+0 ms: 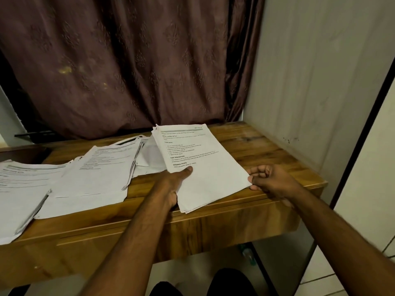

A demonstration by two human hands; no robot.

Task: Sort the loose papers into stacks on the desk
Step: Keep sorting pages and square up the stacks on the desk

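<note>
A stack of printed white sheets (198, 163) lies on the right part of the wooden desk (267, 150), its near corner past the front edge. My left hand (175, 184) grips the stack's left edge, thumb on top and fingers underneath. My right hand (269, 178) has curled fingers and pinches the stack's right corner. Left of it a second pile (96, 176) spreads across the desk's middle. A third pile (21, 189) hangs over the front edge at far left. A few loose sheets (149, 159) lie between the piles, partly covered.
A brown patterned curtain (128, 60) hangs behind the desk. A pale wall (310, 82) closes the right side, with a dark-framed panel (374, 124) beside it. A bottle (248, 253) stands on the floor under the desk. My knees (213, 285) show below.
</note>
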